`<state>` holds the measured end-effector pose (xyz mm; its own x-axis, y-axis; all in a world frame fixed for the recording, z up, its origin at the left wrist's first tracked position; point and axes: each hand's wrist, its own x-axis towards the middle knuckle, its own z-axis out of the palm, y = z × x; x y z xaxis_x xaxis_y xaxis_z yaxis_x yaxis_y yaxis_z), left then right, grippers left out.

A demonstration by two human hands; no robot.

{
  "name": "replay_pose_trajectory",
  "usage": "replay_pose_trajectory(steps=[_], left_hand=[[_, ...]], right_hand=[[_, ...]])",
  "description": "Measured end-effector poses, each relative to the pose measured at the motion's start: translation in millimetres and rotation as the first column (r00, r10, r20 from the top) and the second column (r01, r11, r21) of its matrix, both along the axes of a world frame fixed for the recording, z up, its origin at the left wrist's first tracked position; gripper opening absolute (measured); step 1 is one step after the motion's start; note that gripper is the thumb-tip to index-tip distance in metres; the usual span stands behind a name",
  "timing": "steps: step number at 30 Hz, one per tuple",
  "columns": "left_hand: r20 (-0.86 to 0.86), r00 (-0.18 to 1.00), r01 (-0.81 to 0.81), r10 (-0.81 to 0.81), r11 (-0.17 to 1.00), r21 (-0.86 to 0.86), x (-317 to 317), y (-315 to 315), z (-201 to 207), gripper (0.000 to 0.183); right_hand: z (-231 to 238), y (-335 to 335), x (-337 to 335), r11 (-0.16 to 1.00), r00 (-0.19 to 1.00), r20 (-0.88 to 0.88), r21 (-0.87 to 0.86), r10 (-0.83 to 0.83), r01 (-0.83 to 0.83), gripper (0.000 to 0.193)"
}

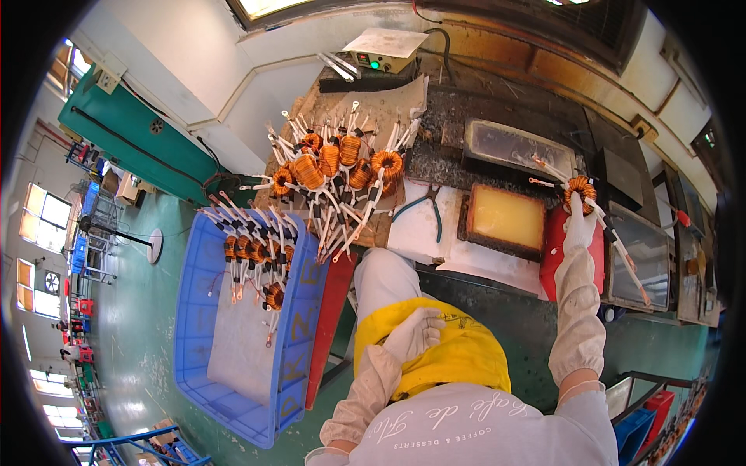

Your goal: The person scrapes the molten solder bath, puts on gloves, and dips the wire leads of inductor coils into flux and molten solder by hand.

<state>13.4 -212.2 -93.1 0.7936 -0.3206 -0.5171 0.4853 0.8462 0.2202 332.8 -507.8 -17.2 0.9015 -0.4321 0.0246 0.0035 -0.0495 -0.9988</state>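
My right hand (576,223), gloved in white, reaches out over the right part of the bench. It grips a copper-wound ring coil (580,189) whose white-sleeved leads with metal lugs stick out to both sides. Just beneath that hand is a red container (552,252). Against the yellow apron (466,353) rests my left hand (416,334), also gloved, with curled fingers and nothing visible in them. A tray holding a yellow block (507,220) lies left of the coil, and a dark-framed rectangular pot (519,145) with a greyish surface sits behind it.
Several similar coils (329,161) are heaped on the bench's left side. Teal-handled pliers (437,211) lie on white paper. A blue crate (189,311) with more coils stands at left. At the back is a control box (379,60) with a green light.
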Motion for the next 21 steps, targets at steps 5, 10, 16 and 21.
replay_pose_trajectory(steps=[5, 10, 16, 21], left_hand=[[-0.012, 1.000, 0.000, 0.000, 1.000, 0.020, -0.1, -0.2, 2.4, 0.035], [0.011, 1.000, -0.002, 0.002, 1.000, -0.008, 0.0, -0.2, 0.1, 0.036], [0.022, 1.000, -0.001, 0.001, 1.000, -0.023, 0.6, -0.4, -4.7, 0.036], [0.021, 1.000, -0.009, 0.010, 1.000, -0.029, 0.3, -0.4, -4.7, 0.036]], right_hand=[[-0.9, 1.2, 6.6, 0.999, 1.000, 0.000, -0.032, 0.002, -0.002, 0.061], [-3.8, -0.2, 9.2, 0.996, 1.000, -0.014, -0.092, 0.007, -0.008, 0.057], [-11.6, -0.4, 10.4, 0.977, 0.999, -0.034, -0.210, -0.029, 0.022, 0.045], [-13.4, 1.6, 10.0, 0.982, 0.997, -0.067, -0.188, -0.042, 0.028, 0.039]])
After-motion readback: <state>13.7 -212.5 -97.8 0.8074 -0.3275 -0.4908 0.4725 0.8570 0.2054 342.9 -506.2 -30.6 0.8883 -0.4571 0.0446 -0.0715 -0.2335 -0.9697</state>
